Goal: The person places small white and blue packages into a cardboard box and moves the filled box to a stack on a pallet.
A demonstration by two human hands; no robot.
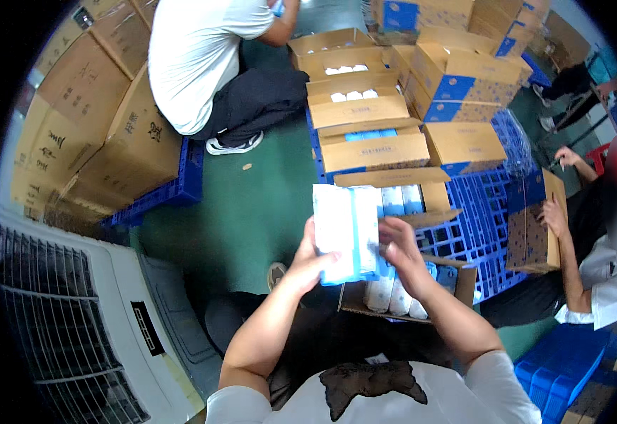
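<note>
A flat white-and-light-blue soft package (336,230) is held up in front of me, above an open carton. My left hand (310,260) grips its left edge, with the thumb lying over the front. At the opposite edge my right hand (406,256) has bent fingers against the package, partly hidden and slightly blurred. Below it, the open carton (469,284) holds several similar white and blue packs (400,300) standing in a row. Just beyond, another open carton (435,196) contains more of these packs.
Open and closed cartons (375,152) stand in rows on a blue plastic pallet (474,212). One person (206,63) crouches ahead-left; another (605,275) at right handles a carton (534,226). Tall boxes (75,134) and a grey-white air cooler (110,311) flank my left. A blue crate (559,360) sits lower right.
</note>
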